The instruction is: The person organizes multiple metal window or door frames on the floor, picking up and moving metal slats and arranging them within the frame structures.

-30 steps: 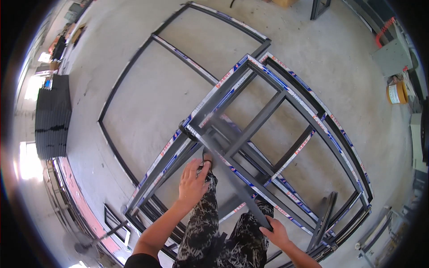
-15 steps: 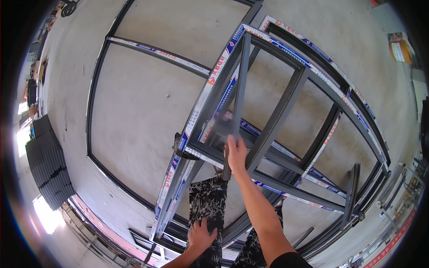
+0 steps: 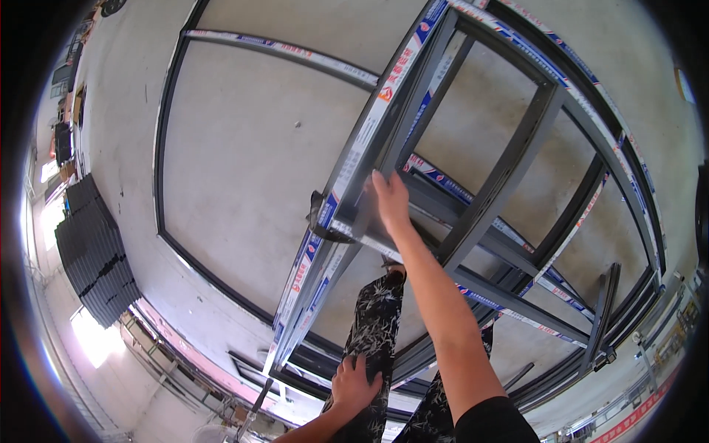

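A dark grey aluminium window frame with printed protective tape lies tilted in front of me on other frames. My right hand is closed at the frame's near left corner, on the lower end of a long, thin dark grey metal strip. That strip runs along the inner side of the frame's left bar. Around the fingertips the picture is smeared, so the strip's end is hard to make out. My left hand lies on my patterned trouser leg, fingers apart, holding nothing.
A larger frame lies on the concrete floor to the left, with a taped crossbar. Stacked dark ribbed panels stand at the far left. A loose dark profile leans at the right. A black clamp-like piece sits by the near corner.
My right hand has moved up along the inside of the frame, and the strip now lies closer to the left bar. The view has shifted; my left hand still rests on the leg.
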Demonstrator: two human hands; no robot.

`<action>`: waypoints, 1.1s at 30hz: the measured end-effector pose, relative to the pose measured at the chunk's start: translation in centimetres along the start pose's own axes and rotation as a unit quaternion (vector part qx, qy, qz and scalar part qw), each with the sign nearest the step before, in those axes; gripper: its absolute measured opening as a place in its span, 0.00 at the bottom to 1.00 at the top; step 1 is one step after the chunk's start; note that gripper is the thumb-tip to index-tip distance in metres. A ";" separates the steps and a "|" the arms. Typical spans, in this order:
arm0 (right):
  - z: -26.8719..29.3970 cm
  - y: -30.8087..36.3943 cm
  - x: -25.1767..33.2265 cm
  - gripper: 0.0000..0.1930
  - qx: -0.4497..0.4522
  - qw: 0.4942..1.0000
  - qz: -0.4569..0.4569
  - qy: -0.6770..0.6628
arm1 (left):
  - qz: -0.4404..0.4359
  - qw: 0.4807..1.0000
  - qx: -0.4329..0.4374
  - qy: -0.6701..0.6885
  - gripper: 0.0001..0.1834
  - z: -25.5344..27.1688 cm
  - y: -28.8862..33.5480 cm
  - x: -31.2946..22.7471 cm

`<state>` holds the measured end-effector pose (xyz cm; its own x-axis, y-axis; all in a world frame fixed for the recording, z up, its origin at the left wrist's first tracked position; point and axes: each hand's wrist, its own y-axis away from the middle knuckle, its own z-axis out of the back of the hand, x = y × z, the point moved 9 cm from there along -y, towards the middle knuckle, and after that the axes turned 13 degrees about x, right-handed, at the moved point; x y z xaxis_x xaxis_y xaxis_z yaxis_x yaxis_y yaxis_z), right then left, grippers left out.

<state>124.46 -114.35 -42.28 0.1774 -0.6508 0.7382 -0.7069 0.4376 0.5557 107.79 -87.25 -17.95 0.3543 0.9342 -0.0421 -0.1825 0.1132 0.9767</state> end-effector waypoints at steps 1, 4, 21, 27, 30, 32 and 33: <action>-0.5 -0.5 -0.3 0.16 0.004 1.000 -0.008 -0.003 | -0.002 1.000 -0.008 0.003 0.35 0.2 0.1 0.1; -0.9 -1.8 -0.2 0.19 -0.010 0.988 0.008 0.152 | 0.009 0.999 0.020 0.026 0.36 0.7 -0.1 0.0; -2.4 -2.6 0.6 0.20 -0.052 0.980 0.009 0.192 | -0.017 0.998 -0.011 0.064 0.34 1.7 -0.5 0.6; -1.8 -2.8 0.3 0.22 -0.058 0.974 0.015 0.219 | -0.027 0.981 -0.127 0.141 0.25 6.5 -7.3 1.2; -1.5 -3.2 0.9 0.23 -0.048 0.970 0.015 0.239 | -0.043 0.955 -0.279 0.094 0.28 15.7 -13.5 -0.5; -0.7 -3.9 -1.3 0.24 -0.055 0.959 -0.015 0.279 | -0.038 0.935 -0.348 0.060 0.34 21.4 -17.5 -1.9; -1.1 -3.7 -1.3 0.24 -0.051 0.964 -0.020 0.260 | -0.048 0.924 -0.378 0.031 0.36 23.5 -19.2 -3.0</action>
<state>127.58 -114.50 -44.87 0.5406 -0.2803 0.7932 -0.6269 0.4945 0.6020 131.76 -100.20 -31.58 0.3541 0.9221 -0.1562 -0.7493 0.3797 0.5427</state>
